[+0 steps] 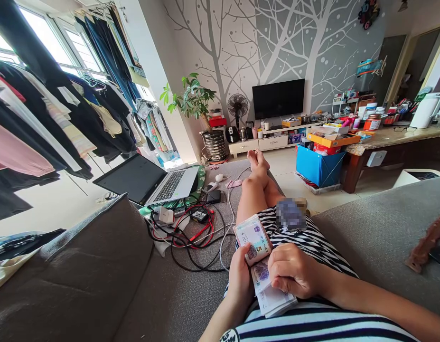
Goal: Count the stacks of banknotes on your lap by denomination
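Observation:
A thick, folded stack of banknotes [253, 236] with a purple "5" printed on the top note rests over my lap. My left hand [240, 273] is closed around its left side, thumb lying across the top note. My right hand [294, 270] is curled over the lower part of the stack, fingers bent and pressed against the notes there. Lower notes fan out below it toward my striped clothing [322, 313]. On my thigh, just beyond the right hand, lies a dark item [291, 213] blurred by pixelation.
I sit on a grey sofa [184, 299] with legs stretched out. Left of my legs are tangled cables [205, 232], a charger [166, 216] and an open laptop [170, 185]. A blue storage box [317, 166] stands beside a cluttered table [401, 137] on the right. Clothes hang at left.

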`<state>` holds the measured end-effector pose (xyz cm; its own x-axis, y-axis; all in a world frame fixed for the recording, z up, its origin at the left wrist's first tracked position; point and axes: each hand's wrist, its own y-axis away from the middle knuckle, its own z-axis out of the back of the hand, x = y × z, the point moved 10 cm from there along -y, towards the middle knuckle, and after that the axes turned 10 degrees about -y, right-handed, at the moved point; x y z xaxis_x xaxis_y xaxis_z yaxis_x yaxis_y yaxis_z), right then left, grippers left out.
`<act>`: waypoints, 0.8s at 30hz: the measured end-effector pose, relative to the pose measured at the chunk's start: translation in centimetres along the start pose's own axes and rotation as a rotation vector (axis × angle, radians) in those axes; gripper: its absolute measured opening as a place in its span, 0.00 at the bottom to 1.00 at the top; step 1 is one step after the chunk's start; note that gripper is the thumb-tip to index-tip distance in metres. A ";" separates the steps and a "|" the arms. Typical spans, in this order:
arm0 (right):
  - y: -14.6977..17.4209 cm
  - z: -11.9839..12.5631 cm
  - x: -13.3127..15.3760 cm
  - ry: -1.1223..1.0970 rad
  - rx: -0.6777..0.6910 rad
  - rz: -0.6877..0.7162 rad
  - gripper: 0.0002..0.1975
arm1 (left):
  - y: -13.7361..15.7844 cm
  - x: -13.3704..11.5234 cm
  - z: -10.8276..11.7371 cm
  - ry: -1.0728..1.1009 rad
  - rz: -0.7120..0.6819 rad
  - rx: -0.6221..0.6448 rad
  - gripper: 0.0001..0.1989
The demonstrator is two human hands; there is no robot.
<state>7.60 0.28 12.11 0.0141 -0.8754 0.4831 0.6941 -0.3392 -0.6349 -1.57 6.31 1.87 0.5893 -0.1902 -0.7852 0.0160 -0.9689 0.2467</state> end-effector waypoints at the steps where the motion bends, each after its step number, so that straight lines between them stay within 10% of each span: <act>1: -0.1 0.1 0.2 -0.008 -0.012 0.012 0.16 | 0.0 0.0 -0.2 0.004 0.001 0.011 0.14; 14: -0.4 0.7 0.9 -0.025 -0.079 0.084 0.23 | 0.2 -0.1 -0.7 0.009 -0.004 0.037 0.15; 19: -0.1 0.6 0.0 -0.099 -0.056 -0.009 0.29 | 0.0 0.0 -0.5 0.026 -0.027 0.045 0.15; 24: 0.9 2.9 -3.4 -0.002 -0.346 -0.270 0.25 | -0.1 -0.4 0.0 -0.036 -0.057 0.003 0.14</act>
<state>10.20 3.99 11.63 -0.1331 -0.7392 0.6602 0.3913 -0.6512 -0.6502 -1.85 6.43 2.15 0.5584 -0.1398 -0.8177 0.0468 -0.9788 0.1993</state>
